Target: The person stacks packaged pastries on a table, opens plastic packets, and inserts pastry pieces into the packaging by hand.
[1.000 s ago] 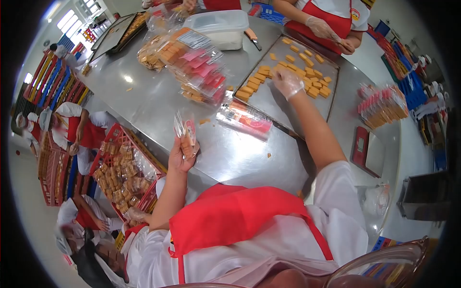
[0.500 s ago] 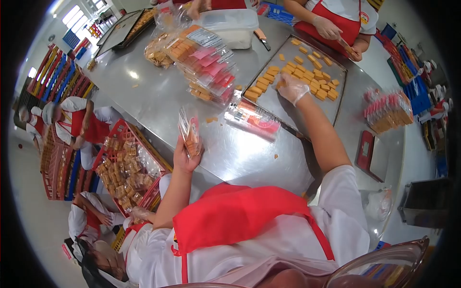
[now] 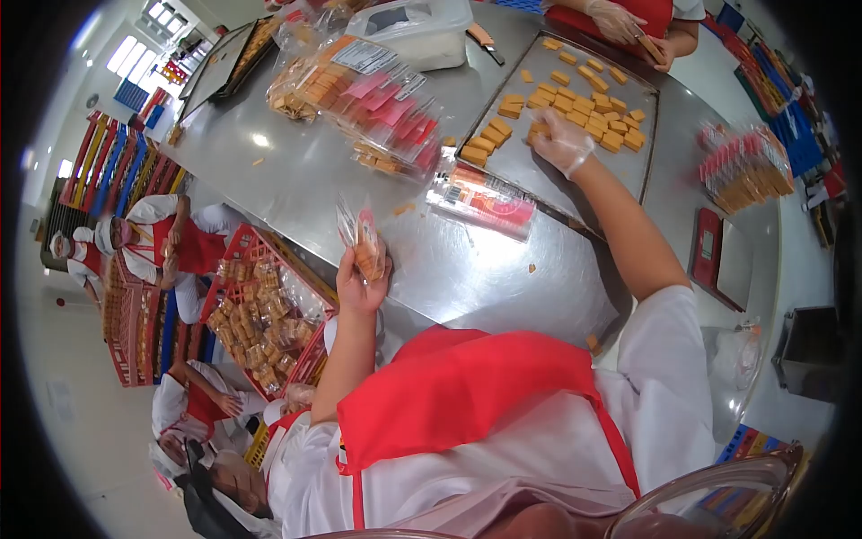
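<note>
My left hand (image 3: pixel 362 286) is closed around the lower part of a small clear bag (image 3: pixel 365 244) with orange-brown biscuits in it, held upright above the table's near edge. Over the metal baking tray (image 3: pixel 528 175), my gloved right hand (image 3: pixel 566 144) has its fingers curled down, with a biscuit at the fingertips. Rectangular biscuits (image 3: pixel 597 121) lie grouped around and beyond that hand. Flat printed clear bags (image 3: pixel 485 205) rest beside the tray's near left corner.
Filled packs (image 3: pixel 382 103) are heaped left of the tray, near a plastic tub (image 3: pixel 426 45). More packs (image 3: pixel 745 166) and a red scale (image 3: pixel 709 251) stand at the right. A red crate (image 3: pixel 260 337) of packs is at the left. A co-worker's gloved hand (image 3: pixel 615 20) works across the table.
My right hand has shifted slightly among the biscuits on the tray. My left hand still holds the bag, now tilted a little differently. The camera view has turned slightly.
</note>
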{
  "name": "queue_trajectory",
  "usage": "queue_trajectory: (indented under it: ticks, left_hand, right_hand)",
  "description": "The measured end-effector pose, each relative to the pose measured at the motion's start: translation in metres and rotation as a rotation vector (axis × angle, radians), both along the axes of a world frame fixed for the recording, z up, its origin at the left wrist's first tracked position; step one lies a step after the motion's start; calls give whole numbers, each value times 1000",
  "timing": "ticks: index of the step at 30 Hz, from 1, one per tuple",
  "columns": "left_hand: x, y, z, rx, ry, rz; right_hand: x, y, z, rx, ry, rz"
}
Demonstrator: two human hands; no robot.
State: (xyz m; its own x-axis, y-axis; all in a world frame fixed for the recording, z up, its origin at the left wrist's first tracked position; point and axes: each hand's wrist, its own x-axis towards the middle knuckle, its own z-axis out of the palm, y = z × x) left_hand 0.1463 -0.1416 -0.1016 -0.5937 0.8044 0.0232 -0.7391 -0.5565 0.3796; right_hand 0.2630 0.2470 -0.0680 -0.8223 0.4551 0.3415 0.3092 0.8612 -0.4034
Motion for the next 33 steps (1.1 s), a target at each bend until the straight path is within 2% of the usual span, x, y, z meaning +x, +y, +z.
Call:
queue_trajectory:
  ticks: [2,5,8,11,12,14,16,17,19,22,23,24,26,27,30,33]
  left_hand:
    - [-1,3,1,54,25,-28]
    - [4,9,15,-42,-3,41]
    - [7,9,10,-317,277,128]
    - [22,15,22,-410,425,280]
    - [25,14,28,-400,456,261]
    - [31,13,44,-529,663,373]
    - [35,14,61,-673,898,479]
    - [40,14,73,-713,913,510]
    - [45,14,86,-750,946,538]
    - [36,4,86,-669,1007,452]
    - [35,2,85,-574,896,366]
    - [34,0,84,-477,784,284]
    - [32,-3,81,-354,600,175]
    - [32,-4,81,-364,602,181]
    - [38,1,82,-370,604,222]
    - [39,4,82,-330,580,249]
  right_hand:
    - [18,-8,4,-49,-31,32]
    - [23,-6,-3,-43,-18,89]
    - [16,-6,-6,-41,-3,-13]
    - [20,-55,46,-261,177,-148]
    - [17,-66,50,-985,309,92]
    - [18,-108,67,-1217,388,361]
    - [21,-146,76,-1334,362,482]
    - [22,-157,79,-1387,351,544]
    - [21,-167,77,-1291,307,601]
    - [25,-160,91,-1393,-1,641]
    - [30,-154,100,-1463,-150,642]
    - [34,-151,104,-1520,-139,624]
    - [38,-153,104,-1610,-2,638]
    - [40,-156,104,-1653,68,643]
    - [34,-170,94,-1405,278,697]
    - [43,-166,104,-1525,-60,679]
